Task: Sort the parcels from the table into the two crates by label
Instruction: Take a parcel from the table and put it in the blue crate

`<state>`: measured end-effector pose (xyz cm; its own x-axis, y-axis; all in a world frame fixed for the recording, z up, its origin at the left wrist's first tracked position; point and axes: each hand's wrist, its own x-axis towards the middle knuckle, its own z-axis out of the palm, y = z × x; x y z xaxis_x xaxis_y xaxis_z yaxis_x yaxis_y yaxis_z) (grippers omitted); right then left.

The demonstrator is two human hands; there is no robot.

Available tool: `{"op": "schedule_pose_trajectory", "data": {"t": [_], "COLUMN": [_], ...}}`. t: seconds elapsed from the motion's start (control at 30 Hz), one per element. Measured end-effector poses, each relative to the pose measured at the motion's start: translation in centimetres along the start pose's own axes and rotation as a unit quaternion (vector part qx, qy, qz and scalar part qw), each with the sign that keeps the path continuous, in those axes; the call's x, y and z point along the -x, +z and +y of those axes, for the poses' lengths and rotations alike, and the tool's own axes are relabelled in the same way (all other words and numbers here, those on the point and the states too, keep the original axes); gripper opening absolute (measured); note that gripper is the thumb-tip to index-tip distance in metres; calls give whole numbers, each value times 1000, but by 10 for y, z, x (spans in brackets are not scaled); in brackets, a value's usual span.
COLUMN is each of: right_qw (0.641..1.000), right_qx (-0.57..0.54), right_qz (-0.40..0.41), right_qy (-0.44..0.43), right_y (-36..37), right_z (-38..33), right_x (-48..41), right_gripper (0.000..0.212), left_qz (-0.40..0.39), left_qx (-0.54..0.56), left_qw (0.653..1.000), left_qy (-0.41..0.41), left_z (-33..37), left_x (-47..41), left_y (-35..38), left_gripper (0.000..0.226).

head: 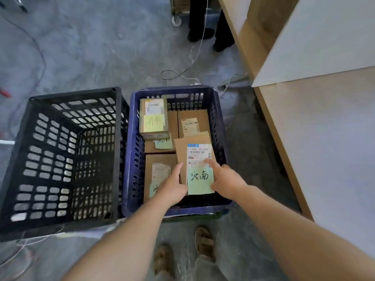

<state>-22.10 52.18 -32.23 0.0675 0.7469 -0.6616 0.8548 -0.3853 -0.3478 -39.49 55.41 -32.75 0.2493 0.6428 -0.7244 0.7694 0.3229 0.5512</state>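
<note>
A cardboard parcel [195, 151] with a white shipping label and a green handwritten note is held over the near right part of the blue crate [129, 159]. My left hand [172, 187] grips its left edge, thumb on top. My right hand [225, 180] grips its right edge, thumb on the label. Several other labelled parcels lie in the blue crate, one small box [154, 118] stacked on top at the far left. The black crate [119, 151] stands to its left with nothing visible in it.
A pale table [324, 149] runs along the right, its edge close to the blue crate. A white cable [194, 57] loops on the grey floor beyond the crates. Another person's dark legs [205, 23] stand at the top. My sandalled feet [205, 244] are below.
</note>
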Motion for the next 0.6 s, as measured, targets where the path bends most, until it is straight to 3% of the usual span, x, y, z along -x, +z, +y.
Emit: {"op": "schedule_pose_trajectory", "data": {"t": [0.37,0.6], "right_qw": [995,990], "right_qx": [-8,-8], "right_qz": [-71,-94], "right_qy": [70,102], "right_y": [70,98], "right_z": [20,20], "right_x": [-77,-109], "right_gripper": [79,76], "left_qz": [-82,-120], "left_qx": [-31,-87], "left_qw": [994,986], "left_qy": [-70,-71], "left_z": [-55,-74], "left_x": [-92,-121], "left_y": [30,38], "left_gripper": [77,74]}}
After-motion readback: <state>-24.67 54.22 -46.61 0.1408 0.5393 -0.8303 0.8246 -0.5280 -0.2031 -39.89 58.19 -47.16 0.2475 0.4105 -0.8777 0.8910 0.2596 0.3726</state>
